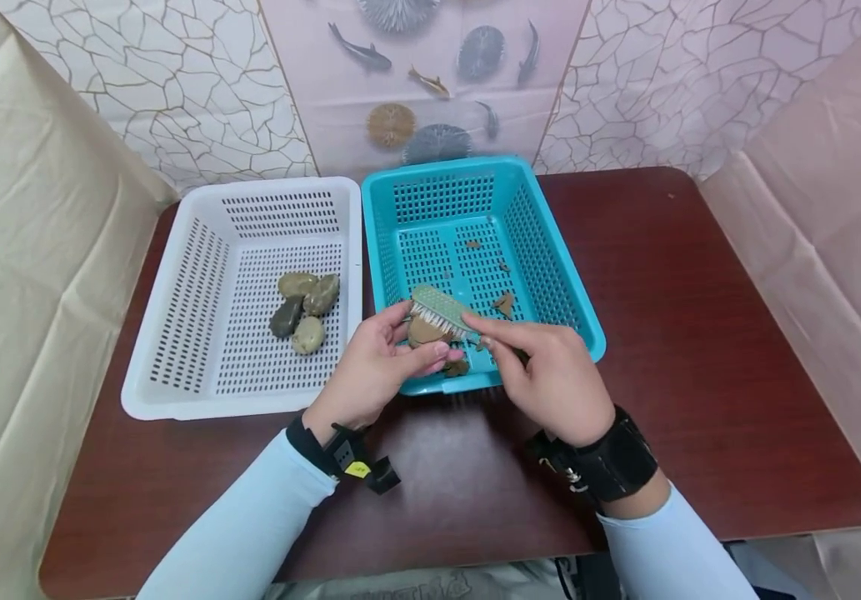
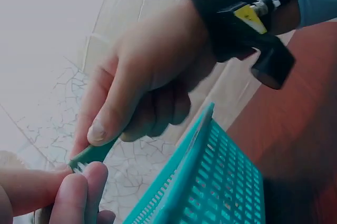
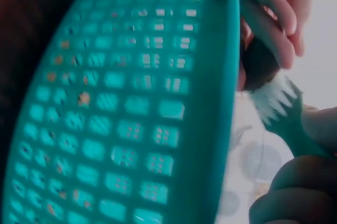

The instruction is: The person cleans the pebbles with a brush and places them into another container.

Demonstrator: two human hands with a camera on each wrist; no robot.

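Over the front part of the turquoise basket (image 1: 588, 321), my left hand (image 1: 370, 358) holds a brown, dirt-coated stone (image 1: 424, 333) between thumb and fingers. My right hand (image 1: 553, 379) grips the handle of a green scrub brush (image 1: 441, 307), index finger stretched along its back. White bristles touch the stone's upper side in the head view. From the right wrist, the stone (image 3: 260, 63) looks dark, with the bristles (image 3: 276, 98) against it. The left wrist view shows the brush mostly hidden behind fingers (image 2: 79, 190).
Several wet stones (image 1: 307, 312) lie together in a white basket (image 1: 353, 242) on the left, side by side with the turquoise one. Brown clumps (image 1: 503, 304) are scattered on the turquoise basket's floor. Both baskets stand on a dark red-brown table (image 1: 700, 358), with draped cloth (image 1: 40, 275) around it.
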